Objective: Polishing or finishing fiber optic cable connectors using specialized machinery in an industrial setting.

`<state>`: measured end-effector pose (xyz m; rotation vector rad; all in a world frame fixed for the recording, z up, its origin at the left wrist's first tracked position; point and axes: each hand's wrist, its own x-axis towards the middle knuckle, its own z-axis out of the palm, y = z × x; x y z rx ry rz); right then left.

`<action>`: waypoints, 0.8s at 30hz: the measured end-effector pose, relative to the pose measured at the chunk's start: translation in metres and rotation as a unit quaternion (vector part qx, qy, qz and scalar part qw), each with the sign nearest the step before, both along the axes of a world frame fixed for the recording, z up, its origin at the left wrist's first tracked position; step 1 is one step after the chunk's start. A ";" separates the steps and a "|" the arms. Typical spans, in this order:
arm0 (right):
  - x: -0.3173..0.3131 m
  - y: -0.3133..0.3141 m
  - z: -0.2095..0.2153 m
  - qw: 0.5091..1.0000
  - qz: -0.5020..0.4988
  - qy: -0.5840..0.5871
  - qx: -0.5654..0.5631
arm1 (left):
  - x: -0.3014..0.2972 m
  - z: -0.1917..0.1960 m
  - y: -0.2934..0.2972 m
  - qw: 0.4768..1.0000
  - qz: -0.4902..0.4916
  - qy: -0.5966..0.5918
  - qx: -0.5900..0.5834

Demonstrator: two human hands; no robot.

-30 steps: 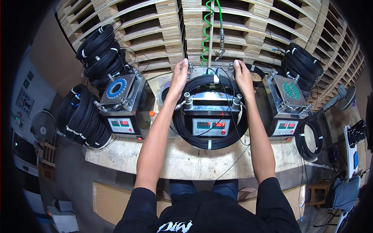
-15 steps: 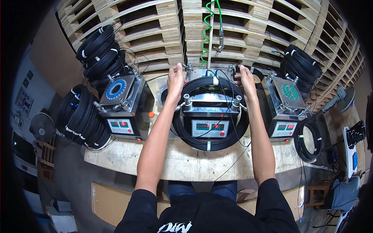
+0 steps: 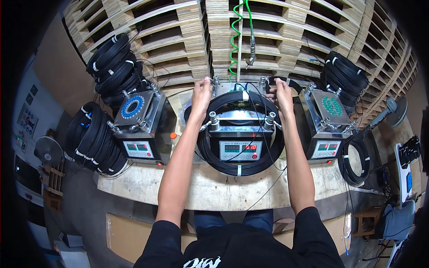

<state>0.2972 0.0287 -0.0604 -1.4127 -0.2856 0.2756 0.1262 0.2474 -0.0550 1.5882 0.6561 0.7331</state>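
Note:
A metal box machine with a red digit display stands in the middle of the bench. A black cable coil rings it. My left hand grips the coil's far left part beside a metal post. My right hand grips the coil's far right part near the other rear post. Both arms reach straight forward over the machine's sides.
Two similar machines flank it: one with a blue ring fixture at the left, one with a green plate at the right. Stacked black coils lie left and at the back right. A green coiled hose hangs before wooden pallets.
Both hands have moved a little farther back along the coil's top toward the rear posts, and the coil has shifted slightly around the machine.

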 end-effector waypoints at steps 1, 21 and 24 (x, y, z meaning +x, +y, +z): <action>0.000 0.000 0.000 1.000 -0.001 0.000 0.000 | 0.000 -0.001 -0.002 1.000 0.007 -0.011 -0.005; 0.017 0.014 -0.019 0.975 0.006 -0.195 -0.105 | 0.003 -0.004 0.002 0.999 -0.017 0.013 0.034; 0.004 0.014 -0.009 0.986 0.049 -0.145 -0.062 | 0.000 -0.007 0.006 0.999 -0.003 0.015 0.033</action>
